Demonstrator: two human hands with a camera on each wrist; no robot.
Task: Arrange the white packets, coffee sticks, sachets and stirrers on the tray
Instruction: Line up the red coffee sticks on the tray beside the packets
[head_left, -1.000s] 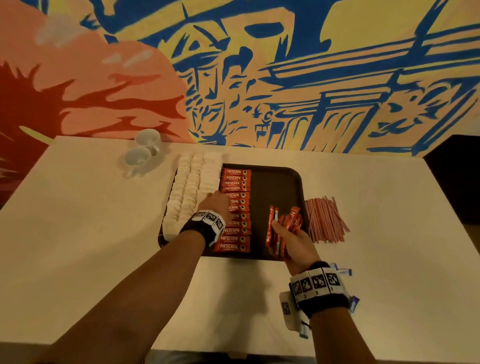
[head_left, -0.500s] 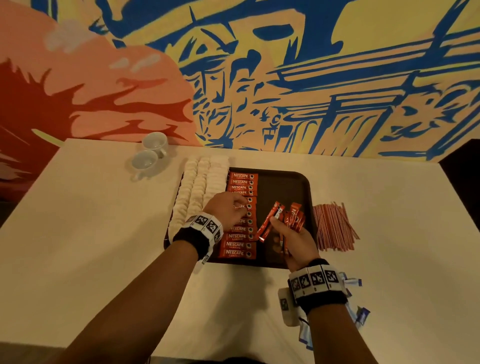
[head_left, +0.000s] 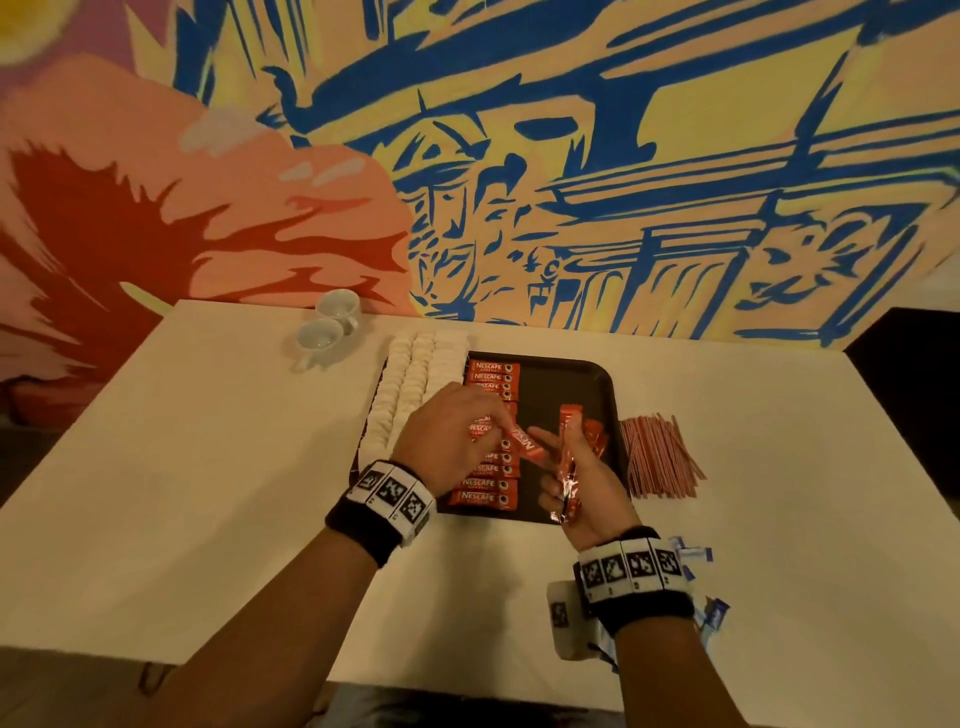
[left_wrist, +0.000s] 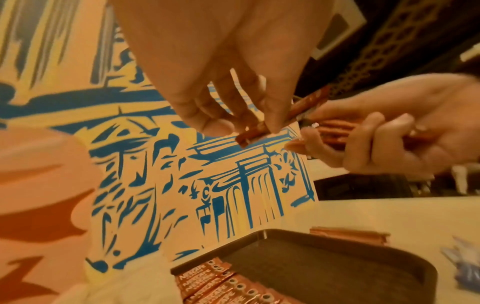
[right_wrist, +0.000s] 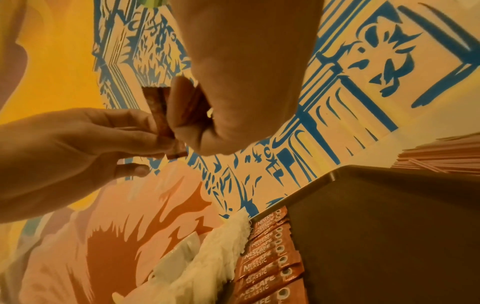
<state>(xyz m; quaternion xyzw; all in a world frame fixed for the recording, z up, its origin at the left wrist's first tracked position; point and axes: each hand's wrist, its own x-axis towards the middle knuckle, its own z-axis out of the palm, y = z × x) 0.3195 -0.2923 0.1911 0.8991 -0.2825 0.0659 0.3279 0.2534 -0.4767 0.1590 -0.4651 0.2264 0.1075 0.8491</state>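
Light, crinkly coffee stick (head_left: 525, 445) pinched by left hand (head_left: 451, 435); remaining sticks (head_left: 570, 467) clutched in right hand (head_left: 586, 486); best gripped mid-length.

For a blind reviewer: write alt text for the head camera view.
Above a dark tray, the left hand pinches one red coffee stick from the bundle of coffee sticks the right hand grips. The tray holds white packets and a column of coffee sticks; red stirrers lie on the table beside it.
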